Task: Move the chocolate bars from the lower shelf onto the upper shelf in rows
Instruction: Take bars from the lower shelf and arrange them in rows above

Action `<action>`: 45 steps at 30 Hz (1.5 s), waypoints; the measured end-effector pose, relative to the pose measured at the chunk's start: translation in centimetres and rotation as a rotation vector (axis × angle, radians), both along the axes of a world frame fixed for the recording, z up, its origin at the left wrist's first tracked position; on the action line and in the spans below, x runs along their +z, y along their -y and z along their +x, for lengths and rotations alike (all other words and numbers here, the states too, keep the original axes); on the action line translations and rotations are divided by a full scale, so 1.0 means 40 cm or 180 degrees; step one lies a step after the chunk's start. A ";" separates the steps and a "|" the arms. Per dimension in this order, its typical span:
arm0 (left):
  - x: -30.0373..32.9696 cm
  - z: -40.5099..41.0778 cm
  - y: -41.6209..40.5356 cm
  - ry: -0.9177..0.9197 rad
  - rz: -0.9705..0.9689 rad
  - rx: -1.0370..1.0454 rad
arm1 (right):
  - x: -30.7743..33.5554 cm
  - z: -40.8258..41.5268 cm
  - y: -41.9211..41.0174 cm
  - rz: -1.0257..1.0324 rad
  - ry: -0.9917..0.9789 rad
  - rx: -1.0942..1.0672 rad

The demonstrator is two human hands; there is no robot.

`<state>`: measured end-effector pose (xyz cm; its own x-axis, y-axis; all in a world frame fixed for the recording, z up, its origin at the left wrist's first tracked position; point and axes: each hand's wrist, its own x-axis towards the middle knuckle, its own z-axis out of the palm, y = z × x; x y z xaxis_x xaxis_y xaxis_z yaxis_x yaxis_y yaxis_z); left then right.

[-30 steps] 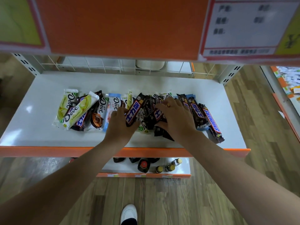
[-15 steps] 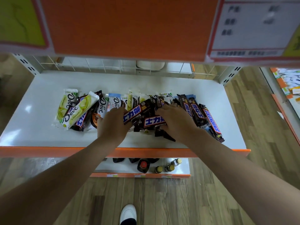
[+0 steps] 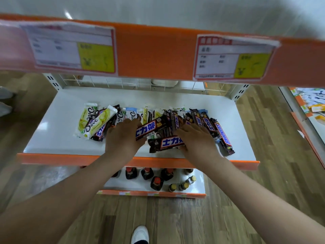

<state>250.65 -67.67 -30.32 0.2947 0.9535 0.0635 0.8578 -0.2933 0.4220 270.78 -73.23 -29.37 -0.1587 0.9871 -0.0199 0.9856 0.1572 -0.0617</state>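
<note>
A heap of chocolate bars lies on the white lower shelf (image 3: 52, 143): pale green and white Dove bars (image 3: 91, 123) at the left, dark brown Snickers bars (image 3: 222, 136) at the right. My left hand (image 3: 124, 138) grips one end of a brown Snickers bar (image 3: 149, 128) that slants up to the right. My right hand (image 3: 197, 140) holds the right end of another brown Snickers bar (image 3: 167, 143) near the shelf's front edge. The upper shelf (image 3: 158, 50) shows its orange front lip across the top, its white surface blurred above.
Two price labels (image 3: 73, 48) (image 3: 233, 59) hang on the upper shelf's orange lip. A wire grid (image 3: 123, 83) backs the lower shelf. Dark bottles (image 3: 156, 182) stand on a bottom shelf. Another shelf unit (image 3: 313, 110) is at the right. My white shoe (image 3: 139, 235) is on the wooden floor.
Both hands have drawn a Snickers bar each out of the heap toward the front edge. The view has tilted up, so the upper shelf's lip and top now show.
</note>
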 end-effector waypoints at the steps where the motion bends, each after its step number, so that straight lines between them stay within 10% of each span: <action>1: 0.016 -0.004 0.015 0.0001 0.0055 -0.0022 | 0.017 -0.006 0.017 0.0027 -0.0006 -0.0023; 23: 0.630 -0.184 0.377 -0.0314 0.0834 -0.0439 | 0.598 -0.099 0.395 0.0804 -0.0258 0.0146; 45: 0.782 -0.244 0.233 -0.0068 0.0919 -0.0323 | 0.778 -0.157 0.246 0.1105 -0.0305 0.0212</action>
